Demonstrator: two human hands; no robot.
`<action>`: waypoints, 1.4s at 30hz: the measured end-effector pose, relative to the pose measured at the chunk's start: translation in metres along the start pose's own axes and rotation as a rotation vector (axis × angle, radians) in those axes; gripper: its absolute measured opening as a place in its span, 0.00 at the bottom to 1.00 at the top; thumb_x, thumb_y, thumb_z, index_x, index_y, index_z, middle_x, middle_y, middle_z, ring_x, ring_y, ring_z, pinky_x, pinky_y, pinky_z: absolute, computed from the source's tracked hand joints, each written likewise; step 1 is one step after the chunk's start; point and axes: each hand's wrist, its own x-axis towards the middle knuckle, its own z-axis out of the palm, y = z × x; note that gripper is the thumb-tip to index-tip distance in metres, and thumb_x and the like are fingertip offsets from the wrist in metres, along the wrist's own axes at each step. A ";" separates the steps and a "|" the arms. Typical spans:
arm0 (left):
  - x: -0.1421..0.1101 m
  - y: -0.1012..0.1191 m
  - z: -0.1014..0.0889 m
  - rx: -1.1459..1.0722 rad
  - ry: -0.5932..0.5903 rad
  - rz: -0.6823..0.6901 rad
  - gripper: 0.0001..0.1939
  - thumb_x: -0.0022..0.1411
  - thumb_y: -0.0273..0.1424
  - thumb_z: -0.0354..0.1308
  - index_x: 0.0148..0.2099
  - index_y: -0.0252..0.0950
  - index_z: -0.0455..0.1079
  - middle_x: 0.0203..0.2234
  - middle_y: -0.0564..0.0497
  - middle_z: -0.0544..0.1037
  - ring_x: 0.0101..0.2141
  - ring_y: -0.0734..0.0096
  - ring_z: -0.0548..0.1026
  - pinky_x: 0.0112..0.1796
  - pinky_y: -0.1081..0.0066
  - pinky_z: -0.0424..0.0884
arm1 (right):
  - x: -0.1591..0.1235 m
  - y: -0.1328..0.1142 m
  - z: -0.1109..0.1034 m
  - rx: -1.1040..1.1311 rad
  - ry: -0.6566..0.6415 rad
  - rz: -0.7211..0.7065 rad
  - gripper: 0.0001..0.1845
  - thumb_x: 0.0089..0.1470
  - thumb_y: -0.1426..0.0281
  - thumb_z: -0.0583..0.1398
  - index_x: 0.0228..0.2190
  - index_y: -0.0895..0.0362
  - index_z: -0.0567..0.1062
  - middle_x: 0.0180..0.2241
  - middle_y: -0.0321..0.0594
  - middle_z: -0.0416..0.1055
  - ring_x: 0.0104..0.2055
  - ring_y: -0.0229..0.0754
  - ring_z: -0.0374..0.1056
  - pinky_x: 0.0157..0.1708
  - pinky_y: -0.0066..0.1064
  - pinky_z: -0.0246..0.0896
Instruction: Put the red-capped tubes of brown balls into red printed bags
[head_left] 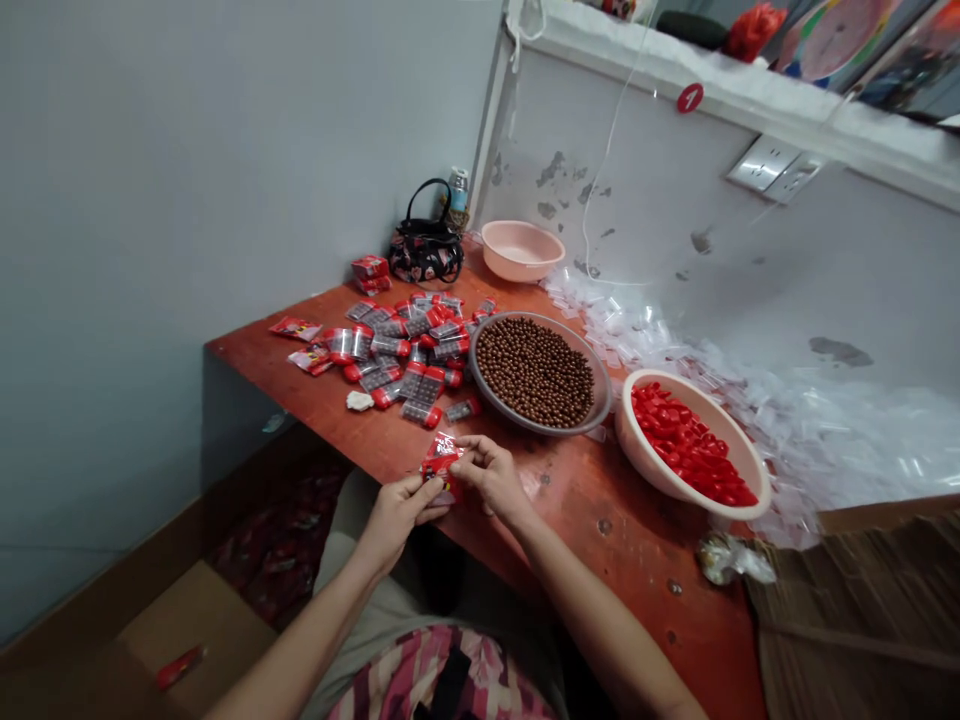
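Over the near edge of the worktop (pixel 600 540), the left hand (pixel 397 515) and right hand (pixel 491 475) pinch a small red packet (pixel 441 462) between their fingers (pixel 469 450), seemingly held up clear of the red-capped tubes (pixel 397 360) and bowl of brown beads (pixel 536 372).

Red packet (pixel 441 462) partly hidden between left hand (pixel 397 518) and right hand (pixel 491 475), printing too small to read; red plastic bag (pixel 752 30) cut off above, cardboard box (pixel 191 640) cut off at lower left
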 end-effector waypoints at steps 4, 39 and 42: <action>0.000 -0.002 -0.005 -0.014 0.097 -0.029 0.11 0.44 0.35 0.62 0.24 0.30 0.73 0.20 0.49 0.75 0.25 0.69 0.73 0.32 0.70 0.71 | 0.016 -0.001 -0.001 -0.423 -0.019 0.005 0.14 0.47 0.61 0.57 0.32 0.58 0.70 0.20 0.34 0.68 0.21 0.35 0.64 0.23 0.25 0.58; 0.021 0.005 0.014 -0.862 0.364 -0.098 0.03 0.49 0.23 0.58 0.30 0.33 0.69 0.23 0.50 0.76 0.22 0.72 0.73 0.25 0.72 0.72 | -0.064 0.015 0.022 -0.348 0.170 -0.033 0.12 0.48 0.65 0.56 0.35 0.57 0.70 0.24 0.36 0.69 0.21 0.36 0.64 0.20 0.26 0.61; 0.017 0.008 0.019 -0.834 0.338 -0.079 0.02 0.49 0.23 0.58 0.29 0.33 0.69 0.22 0.51 0.75 0.21 0.74 0.72 0.25 0.73 0.71 | -0.063 0.015 0.021 -0.366 0.178 -0.045 0.11 0.48 0.66 0.56 0.35 0.57 0.70 0.25 0.37 0.70 0.23 0.37 0.64 0.21 0.26 0.61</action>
